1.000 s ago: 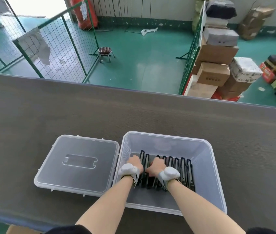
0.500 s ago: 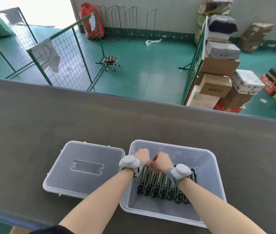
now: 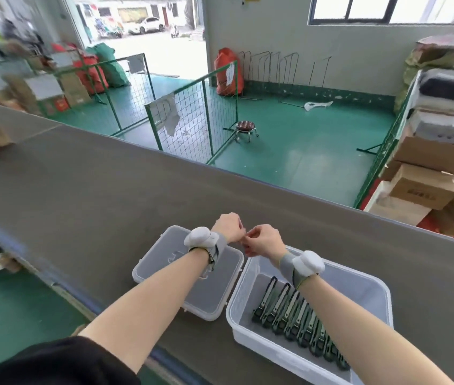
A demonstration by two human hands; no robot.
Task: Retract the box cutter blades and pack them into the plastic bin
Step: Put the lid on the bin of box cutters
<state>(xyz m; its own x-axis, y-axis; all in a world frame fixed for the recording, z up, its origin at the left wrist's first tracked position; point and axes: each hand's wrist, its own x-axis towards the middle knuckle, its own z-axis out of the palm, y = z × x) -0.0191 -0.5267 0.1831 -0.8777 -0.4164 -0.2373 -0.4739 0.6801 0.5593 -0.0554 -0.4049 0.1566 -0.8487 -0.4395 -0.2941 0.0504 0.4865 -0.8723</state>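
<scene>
Nearest me, by the tabletop's [image 3: 81, 195] near edge, sits the plastic bin [image 3: 381, 301], open, with the box cutters [image 3: 289, 315] laid side by side in a row along its floor. The right forearm crosses above that row and hides the ends of several cutters. Just left of the bin, almost touching its wall, the lid [image 3: 164, 262] lies flat on the tabletop.

Past these, I see both hands raised above the far ends of bin and lid, clear of the cutters. The left hand [image 3: 227, 226] has its fingers curled in loosely; the right hand [image 3: 263, 240] has its fingers bent too, fingertips close to the left hand's. I cannot tell whether either holds anything small. Each wrist carries a white band.

Beyond the tabletop's far edge, a small stool [image 3: 245, 127] stands on the green floor.
</scene>
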